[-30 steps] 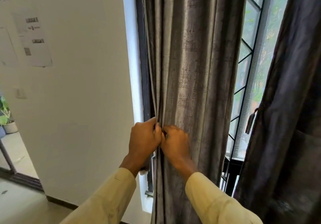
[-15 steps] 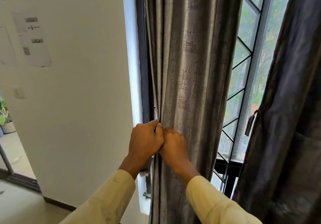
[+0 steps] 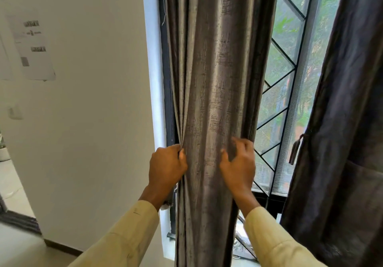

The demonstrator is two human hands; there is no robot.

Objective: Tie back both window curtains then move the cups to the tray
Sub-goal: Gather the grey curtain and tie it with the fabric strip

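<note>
Gripping the left curtain (image 3: 217, 70) edge by the window frame (image 3: 165, 80) with left hand (image 3: 167, 167), fingers clenched on folds. Just slid right hand (image 3: 238, 163) away to the far edge, fingers released, spread. Likely gathering before tying.

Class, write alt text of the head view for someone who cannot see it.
The left hand grips the left edge of a grey curtain at a window; the right hand, fingers spread, hovers at its right edge. A darker curtain hangs further right.

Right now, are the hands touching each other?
No, the left hand grips the grey curtain at its left edge; the right hand sits apart near its right edge.
</note>
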